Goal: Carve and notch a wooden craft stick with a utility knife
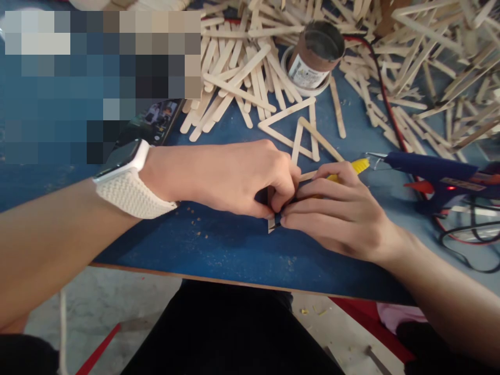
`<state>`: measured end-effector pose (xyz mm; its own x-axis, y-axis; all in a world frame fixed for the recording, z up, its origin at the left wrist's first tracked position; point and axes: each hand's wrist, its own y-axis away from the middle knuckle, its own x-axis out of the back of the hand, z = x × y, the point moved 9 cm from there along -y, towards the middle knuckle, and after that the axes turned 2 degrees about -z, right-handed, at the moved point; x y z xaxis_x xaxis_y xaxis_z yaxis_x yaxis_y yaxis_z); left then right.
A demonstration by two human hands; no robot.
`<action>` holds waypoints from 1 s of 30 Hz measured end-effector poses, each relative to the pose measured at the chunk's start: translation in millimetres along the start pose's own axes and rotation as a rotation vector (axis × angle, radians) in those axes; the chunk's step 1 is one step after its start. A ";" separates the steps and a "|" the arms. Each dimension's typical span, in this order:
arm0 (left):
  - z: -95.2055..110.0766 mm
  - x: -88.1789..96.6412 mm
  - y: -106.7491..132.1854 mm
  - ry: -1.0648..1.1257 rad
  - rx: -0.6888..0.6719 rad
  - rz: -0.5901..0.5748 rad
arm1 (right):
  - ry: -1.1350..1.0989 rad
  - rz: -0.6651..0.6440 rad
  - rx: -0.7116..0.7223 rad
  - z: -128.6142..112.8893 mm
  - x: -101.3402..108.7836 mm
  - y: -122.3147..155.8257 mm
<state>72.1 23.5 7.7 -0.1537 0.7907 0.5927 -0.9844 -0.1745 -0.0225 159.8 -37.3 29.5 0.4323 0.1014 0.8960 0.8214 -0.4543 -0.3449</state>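
My left hand (pixel 234 177), with a white watch on the wrist, is closed and presses a wooden craft stick (pixel 271 225) onto the blue table (pixel 219 250). My right hand (pixel 339 213) is closed round a yellow-handled tool (pixel 357 166) and meets the left hand's fingertips at the stick. What the tool's tip does is hidden by the fingers. Just beyond the hands lie two glued stick triangles (pixel 300 133).
A big heap of craft sticks (pixel 242 67) covers the far side of the table. A brown can (pixel 316 54) stands among them. A blue glue gun (pixel 433 174) with cables lies at the right. A phone (pixel 154 122) lies at the left. The table edge runs near my lap.
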 end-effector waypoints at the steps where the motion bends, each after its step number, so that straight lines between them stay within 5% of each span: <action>1: 0.1 0.0 0.0 0.001 -0.004 0.001 | -0.013 0.001 -0.007 1.5 -0.1 1.5; 30: -2.0 -1.7 1.0 -0.004 0.012 -0.002 | -0.101 0.017 -0.048 5.2 2.5 0.5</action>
<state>71.1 23.1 5.0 -0.1515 0.7887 0.5959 -0.9836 -0.1799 -0.0120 163.2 -32.6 30.2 0.4830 0.1806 0.8568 0.7961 -0.4979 -0.3439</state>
